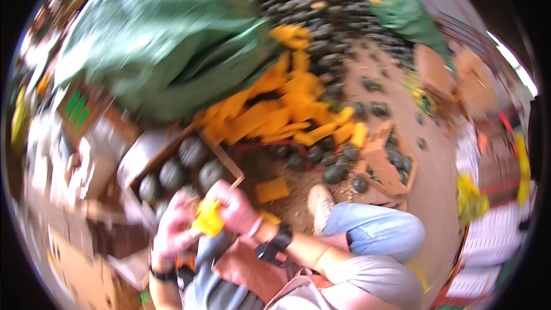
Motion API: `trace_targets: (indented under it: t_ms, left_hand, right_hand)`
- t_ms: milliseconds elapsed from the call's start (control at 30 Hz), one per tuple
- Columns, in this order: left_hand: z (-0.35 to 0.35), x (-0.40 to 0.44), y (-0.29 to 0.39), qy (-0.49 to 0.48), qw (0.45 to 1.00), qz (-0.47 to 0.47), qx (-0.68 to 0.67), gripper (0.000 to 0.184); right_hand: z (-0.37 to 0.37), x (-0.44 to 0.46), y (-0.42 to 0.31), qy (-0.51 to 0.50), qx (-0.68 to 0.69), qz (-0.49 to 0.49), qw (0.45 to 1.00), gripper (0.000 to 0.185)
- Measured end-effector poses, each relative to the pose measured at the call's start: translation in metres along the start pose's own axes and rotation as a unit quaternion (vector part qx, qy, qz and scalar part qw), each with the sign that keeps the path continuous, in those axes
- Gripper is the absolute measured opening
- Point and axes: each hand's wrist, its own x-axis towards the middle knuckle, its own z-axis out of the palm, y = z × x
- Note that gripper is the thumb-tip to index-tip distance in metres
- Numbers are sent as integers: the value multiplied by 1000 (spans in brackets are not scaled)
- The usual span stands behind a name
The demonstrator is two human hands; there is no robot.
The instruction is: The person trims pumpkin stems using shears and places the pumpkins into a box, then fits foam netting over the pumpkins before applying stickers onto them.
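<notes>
Both of my hands wear pink gloves and meet in front of my lap, blurred by motion. My right hand (236, 209) is closed on a crumpled bright yellow sleeve (210, 218). On the other side of it, my left hand (173, 228) has its fingers bent around the sleeve's edge; whether something else lies in that palm is hidden. Just beyond the hands stands an open cardboard box (228, 162) holding several round dark green squashes (172, 174). A flat yellow-orange sleeve (272, 190) lies on the floor near my right hand.
A heap of yellow-orange sleeves (287, 106) lies ahead, beside a large green tarp (155, 34). Behind it rises a big pile of dark squashes (293, 0). To the right, a torn carton (376, 158) holds more squashes. Stacked white crates (491, 235) stand far right.
</notes>
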Motion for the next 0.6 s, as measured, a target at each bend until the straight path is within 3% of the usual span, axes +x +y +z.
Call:
trace_targets:
  t_ms: [33,67,100,133,167,200,233,300,333,367,433,467,500,567,600]
  left_hand:
    - [-9,-1,5,-100,992,-53,-60,29]
    - [-8,-7,5,-108,970,-78,-202,28]
    - [-14,-15,-12,-173,965,-62,-188,25]
    - [-13,-20,-8,-174,951,-66,-248,22]
    - [-15,-27,-23,-258,943,-52,-205,20]
    - [-13,-33,-22,-285,925,-83,-235,20]
    - [-13,-36,-23,-316,904,-104,-267,21]
    - [-18,-39,-15,-270,924,-130,-239,26]
    - [-17,-49,-19,-184,938,-181,-232,23]
    - [-4,-54,-13,1,912,-236,-337,21]
    - [10,-59,-19,110,793,-302,-517,24]
    - [14,-57,-24,113,793,-295,-520,32]
    - [8,-56,-26,58,788,-323,-520,35]
    - [-14,-46,-39,-43,829,-369,-418,38]
    - [-23,-42,-47,-45,867,-338,-364,35]
  right_hand:
    - [-3,-1,1,-12,-38,-21,999,17]
    - [-6,1,-9,-44,-115,-52,991,15]
    - [-7,-2,-19,-79,-137,-43,987,13]
    - [-8,-7,-16,-124,-113,-12,986,14]
    - [-15,-15,-8,-196,-53,64,977,12]
    - [-13,-23,-3,-240,155,156,946,14]
    - [-14,-28,0,-265,345,242,867,16]
    - [-21,-33,6,-312,425,373,764,29]
    - [-19,-32,-1,-330,415,425,734,37]
    - [-25,-34,14,-381,363,441,727,42]
    - [-37,-31,41,-426,236,421,765,43]
    - [-39,-24,38,-382,282,418,775,47]
    - [-35,-19,35,-303,420,342,784,47]
    - [-38,9,19,-286,387,344,806,40]
    - [-29,18,19,-232,314,352,851,35]
